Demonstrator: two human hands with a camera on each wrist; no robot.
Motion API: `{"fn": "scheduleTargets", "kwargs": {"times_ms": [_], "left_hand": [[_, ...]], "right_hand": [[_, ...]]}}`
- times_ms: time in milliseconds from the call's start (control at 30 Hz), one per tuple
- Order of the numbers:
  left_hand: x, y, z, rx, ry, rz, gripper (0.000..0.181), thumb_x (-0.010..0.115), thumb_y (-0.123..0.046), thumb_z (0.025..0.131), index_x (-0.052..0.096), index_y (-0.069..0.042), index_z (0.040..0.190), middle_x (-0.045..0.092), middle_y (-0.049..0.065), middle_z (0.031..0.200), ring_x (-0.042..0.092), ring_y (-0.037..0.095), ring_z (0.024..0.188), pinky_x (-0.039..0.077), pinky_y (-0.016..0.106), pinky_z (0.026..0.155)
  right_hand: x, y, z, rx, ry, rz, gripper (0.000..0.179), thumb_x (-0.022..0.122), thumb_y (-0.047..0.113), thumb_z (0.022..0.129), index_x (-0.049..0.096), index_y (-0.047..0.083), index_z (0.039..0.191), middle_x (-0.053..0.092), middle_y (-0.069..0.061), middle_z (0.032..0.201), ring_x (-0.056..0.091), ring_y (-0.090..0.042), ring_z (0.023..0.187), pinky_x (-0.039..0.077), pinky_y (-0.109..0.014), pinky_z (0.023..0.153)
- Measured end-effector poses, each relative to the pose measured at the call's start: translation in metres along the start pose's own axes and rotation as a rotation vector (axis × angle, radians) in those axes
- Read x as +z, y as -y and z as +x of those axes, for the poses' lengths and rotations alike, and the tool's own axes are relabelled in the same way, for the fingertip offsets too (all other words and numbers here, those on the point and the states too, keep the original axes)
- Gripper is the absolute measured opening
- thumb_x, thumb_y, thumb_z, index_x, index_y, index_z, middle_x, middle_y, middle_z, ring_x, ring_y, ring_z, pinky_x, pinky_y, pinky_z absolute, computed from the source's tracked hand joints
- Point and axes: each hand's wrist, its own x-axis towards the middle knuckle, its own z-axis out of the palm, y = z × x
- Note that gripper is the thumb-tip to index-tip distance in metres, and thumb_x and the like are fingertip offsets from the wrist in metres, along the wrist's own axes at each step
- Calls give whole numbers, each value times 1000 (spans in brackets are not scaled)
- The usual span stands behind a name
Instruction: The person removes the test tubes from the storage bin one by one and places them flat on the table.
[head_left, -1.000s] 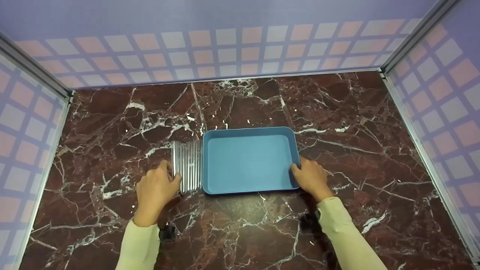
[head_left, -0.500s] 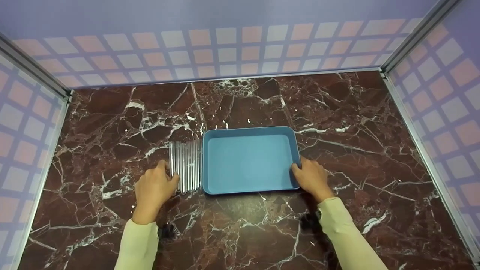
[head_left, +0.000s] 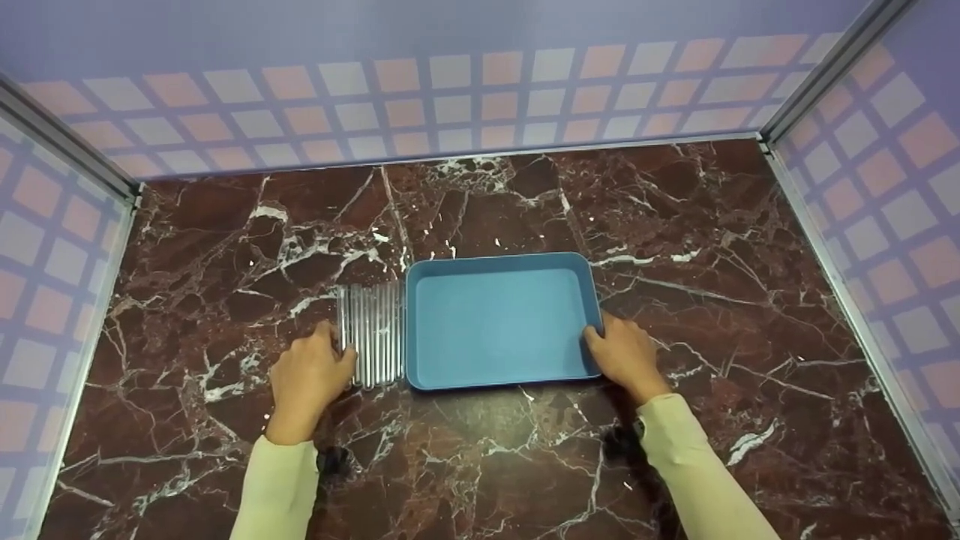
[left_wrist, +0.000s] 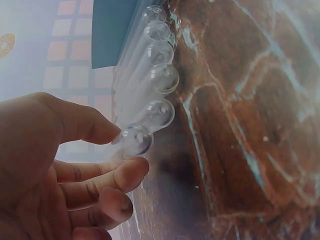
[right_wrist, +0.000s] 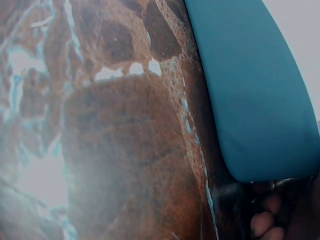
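Note:
Several clear tubes (head_left: 379, 334) with rounded ends, like glass test tubes, lie side by side against the left side of a shallow blue tray (head_left: 502, 326). My left hand (head_left: 307, 375) pinches the outermost tube (left_wrist: 137, 141) between thumb and fingers; the left wrist view shows a slight step between it and the row. On the tray's right side, my right hand (head_left: 624, 358) grips the rim, thumb over the inside. From the right wrist, the tray's outer wall (right_wrist: 255, 100) shows, with fingertips (right_wrist: 261, 223) beneath its corner. Nothing lies in the tray.
The surface is a dark red marbled tabletop (head_left: 495, 465) with white veins. A checked purple panel (head_left: 480, 97) stands along the back, with similar panels at left (head_left: 45, 262) and right (head_left: 885, 180).
My left hand has shifted slightly left with the outermost tube, and the tube row looks a little wider. The tray and my right hand have stayed nearly still.

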Motion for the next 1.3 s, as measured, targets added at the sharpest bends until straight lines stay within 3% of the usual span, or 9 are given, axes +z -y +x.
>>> {"fn": "scheduleTargets", "kwargs": {"times_ms": [233,500,933,1300], "left_hand": [[3,1,3,0,3,15,29,59,-29,87,61,-6,104,67,24,80,59,37,55,40,44,43],[7,3,3,24,-23,16,30,58,-28,88,62,-4,107,66,23,77,56,35,51,36,40,39],[8,4,4,30,-41,6,25,57,-26,88,61,-5,99,66,25,79,61,42,58,41,48,44],[8,3,4,24,-15,13,25,55,-27,90,60,-5,101,65,23,77,58,37,54,38,43,42]], "right_hand": [[1,-2,0,-9,-11,-3,32,48,34,93,64,7,97,70,-24,101,64,-48,90,46,-59,71],[0,-2,0,2,12,-14,34,46,35,93,63,8,103,69,-23,106,64,-48,94,47,-60,72],[-1,-1,0,9,6,-14,35,46,36,93,64,8,103,69,-24,105,65,-48,93,47,-60,71],[1,-1,-1,1,-12,-15,34,47,35,94,64,7,102,69,-24,104,65,-49,92,47,-60,72]]}}
